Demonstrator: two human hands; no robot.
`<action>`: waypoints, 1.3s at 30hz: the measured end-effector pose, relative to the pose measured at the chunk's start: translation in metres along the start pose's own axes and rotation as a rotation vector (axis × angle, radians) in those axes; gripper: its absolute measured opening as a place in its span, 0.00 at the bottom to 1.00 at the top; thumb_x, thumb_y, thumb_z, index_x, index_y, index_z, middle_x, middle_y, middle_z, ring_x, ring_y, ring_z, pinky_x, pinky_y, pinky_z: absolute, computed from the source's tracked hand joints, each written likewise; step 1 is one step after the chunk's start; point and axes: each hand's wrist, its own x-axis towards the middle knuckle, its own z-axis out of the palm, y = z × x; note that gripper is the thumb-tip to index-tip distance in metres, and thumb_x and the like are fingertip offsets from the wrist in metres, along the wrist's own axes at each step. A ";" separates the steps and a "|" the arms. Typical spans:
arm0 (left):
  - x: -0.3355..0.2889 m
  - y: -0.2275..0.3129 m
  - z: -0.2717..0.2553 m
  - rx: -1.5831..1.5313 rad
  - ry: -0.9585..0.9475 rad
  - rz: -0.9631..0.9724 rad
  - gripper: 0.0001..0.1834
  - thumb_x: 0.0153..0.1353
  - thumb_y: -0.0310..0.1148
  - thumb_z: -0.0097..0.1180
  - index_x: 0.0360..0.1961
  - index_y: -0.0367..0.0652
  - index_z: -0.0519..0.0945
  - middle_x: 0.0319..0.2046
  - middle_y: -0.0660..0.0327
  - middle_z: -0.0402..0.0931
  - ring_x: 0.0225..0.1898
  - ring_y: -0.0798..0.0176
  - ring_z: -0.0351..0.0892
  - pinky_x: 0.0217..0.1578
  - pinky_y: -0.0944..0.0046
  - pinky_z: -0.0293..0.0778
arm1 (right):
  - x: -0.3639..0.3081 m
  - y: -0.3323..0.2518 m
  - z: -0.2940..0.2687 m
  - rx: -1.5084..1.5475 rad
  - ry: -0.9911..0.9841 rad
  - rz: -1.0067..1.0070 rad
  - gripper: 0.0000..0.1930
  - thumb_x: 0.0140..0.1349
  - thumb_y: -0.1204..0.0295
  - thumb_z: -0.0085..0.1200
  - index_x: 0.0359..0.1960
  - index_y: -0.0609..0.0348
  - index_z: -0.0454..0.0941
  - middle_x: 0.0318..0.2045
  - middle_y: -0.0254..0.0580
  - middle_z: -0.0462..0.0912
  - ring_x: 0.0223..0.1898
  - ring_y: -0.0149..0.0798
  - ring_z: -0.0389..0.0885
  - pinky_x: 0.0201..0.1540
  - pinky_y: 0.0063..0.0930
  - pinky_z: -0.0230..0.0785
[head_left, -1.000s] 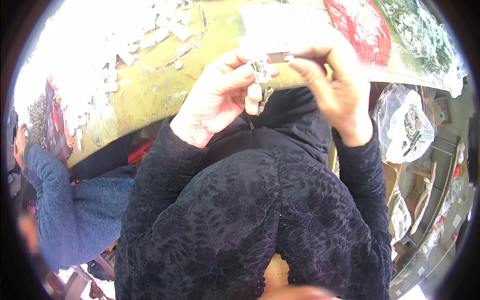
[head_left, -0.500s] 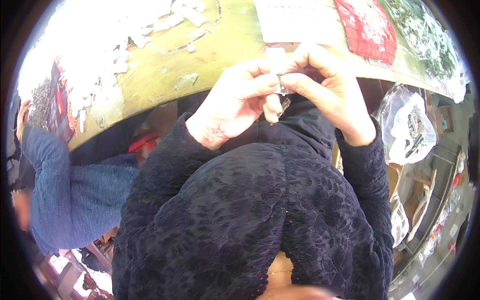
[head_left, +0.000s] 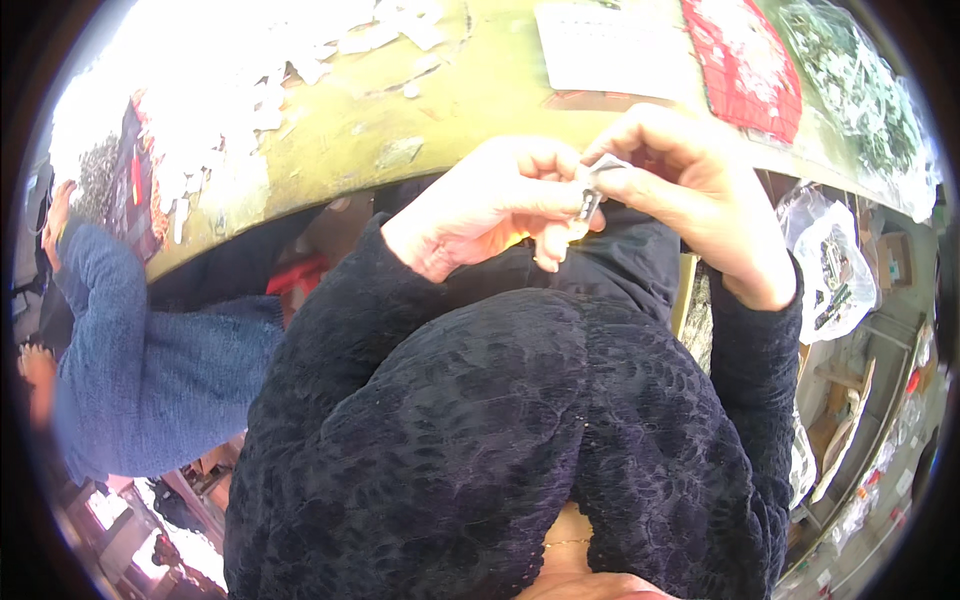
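My left hand (head_left: pixel 490 200) angles in from the left, inner wrist turned up, thumb and fingers pinching a small shiny piece (head_left: pixel 587 207) above my lap, by the near edge of the yellow-green table (head_left: pixel 330 190). My right hand (head_left: pixel 700 195) arches from the right, thumb and forefinger closed on its pale far end.
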 end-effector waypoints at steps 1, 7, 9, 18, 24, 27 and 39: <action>-0.001 0.001 0.000 0.022 0.006 -0.017 0.15 0.60 0.30 0.60 0.46 0.34 0.76 0.34 0.53 0.82 0.22 0.68 0.80 0.24 0.72 0.78 | 0.000 0.002 0.001 -0.177 0.026 -0.052 0.07 0.60 0.77 0.56 0.40 0.63 0.78 0.31 0.37 0.80 0.34 0.28 0.79 0.39 0.24 0.73; 0.000 0.006 0.001 0.014 0.039 -0.033 0.11 0.62 0.31 0.58 0.42 0.35 0.77 0.31 0.55 0.80 0.21 0.68 0.79 0.24 0.69 0.78 | -0.007 0.016 0.020 -0.780 0.358 -0.525 0.07 0.53 0.77 0.56 0.34 0.59 0.76 0.27 0.43 0.78 0.31 0.45 0.79 0.33 0.34 0.72; 0.001 0.008 -0.001 0.021 0.069 -0.016 0.13 0.61 0.31 0.60 0.42 0.34 0.76 0.29 0.57 0.79 0.20 0.69 0.78 0.23 0.69 0.78 | -0.009 0.020 0.023 -0.774 0.360 -0.591 0.08 0.53 0.77 0.53 0.36 0.61 0.74 0.28 0.43 0.75 0.31 0.46 0.77 0.31 0.35 0.72; 0.018 -0.005 -0.001 -0.115 0.171 0.187 0.10 0.65 0.31 0.55 0.43 0.37 0.74 0.28 0.59 0.79 0.20 0.70 0.76 0.20 0.69 0.75 | -0.008 0.037 0.028 -0.845 0.413 -0.659 0.15 0.55 0.78 0.53 0.45 0.69 0.73 0.31 0.45 0.75 0.32 0.46 0.76 0.33 0.37 0.71; 0.010 -0.002 0.014 0.250 0.207 0.348 0.16 0.64 0.26 0.55 0.52 0.32 0.72 0.36 0.53 0.80 0.27 0.63 0.82 0.25 0.68 0.79 | -0.006 0.040 0.021 -0.749 0.450 -0.567 0.14 0.55 0.78 0.55 0.44 0.61 0.77 0.31 0.42 0.78 0.31 0.44 0.79 0.31 0.31 0.73; 0.008 -0.003 0.018 0.318 0.254 0.379 0.17 0.64 0.25 0.55 0.53 0.31 0.71 0.36 0.52 0.79 0.27 0.64 0.82 0.25 0.69 0.78 | -0.006 0.039 0.023 -0.789 0.459 -0.596 0.15 0.53 0.79 0.55 0.44 0.60 0.76 0.30 0.42 0.77 0.30 0.43 0.78 0.31 0.31 0.73; 0.010 -0.009 0.016 0.277 0.326 0.347 0.16 0.66 0.27 0.54 0.52 0.31 0.73 0.32 0.55 0.80 0.25 0.66 0.81 0.25 0.70 0.77 | -0.014 0.035 0.039 -0.618 0.479 -0.334 0.08 0.68 0.70 0.45 0.39 0.58 0.76 0.26 0.37 0.78 0.28 0.38 0.79 0.35 0.30 0.72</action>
